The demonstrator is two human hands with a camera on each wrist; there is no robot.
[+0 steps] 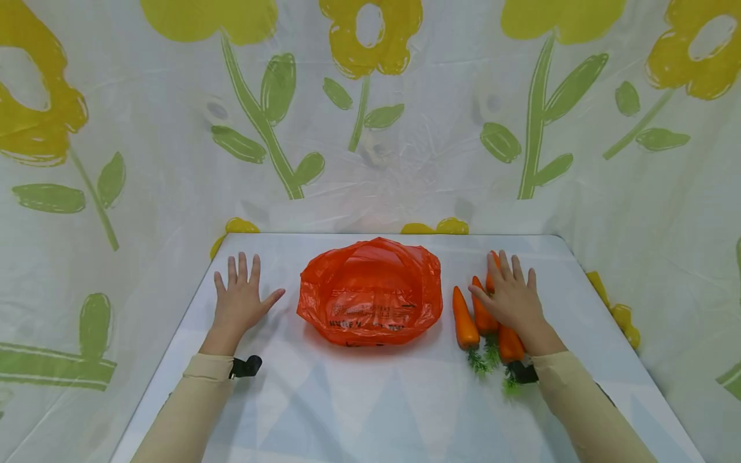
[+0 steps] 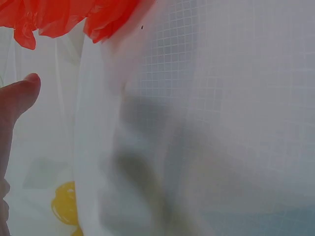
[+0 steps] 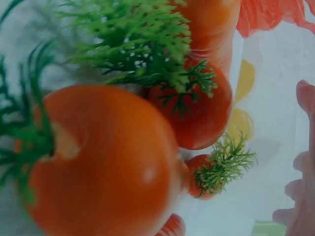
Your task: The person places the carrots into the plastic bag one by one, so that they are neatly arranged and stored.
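Note:
A red plastic bag (image 1: 370,315) with dark print sits in the middle of the table, its mouth spread wide. To its right lie several orange carrots with green tops, the nearest carrot (image 1: 465,321) pointing away from the person. My right hand (image 1: 517,305), fingers spread, overlaps the carrots in the head view and hides parts of them. In the right wrist view, a carrot (image 3: 108,162) looms large beside the thumb and fingertips. Left of the bag, my left hand (image 1: 240,305) is spread flat with nothing in it. Its thumb points toward the bag (image 2: 108,19) in the left wrist view.
The white table (image 1: 359,411) has pale blue triangles near its front. A curtain (image 1: 428,128) with yellow flowers and green leaves surrounds it at the back and sides. A dark wrist camera (image 1: 247,366) sticks out from the left sleeve.

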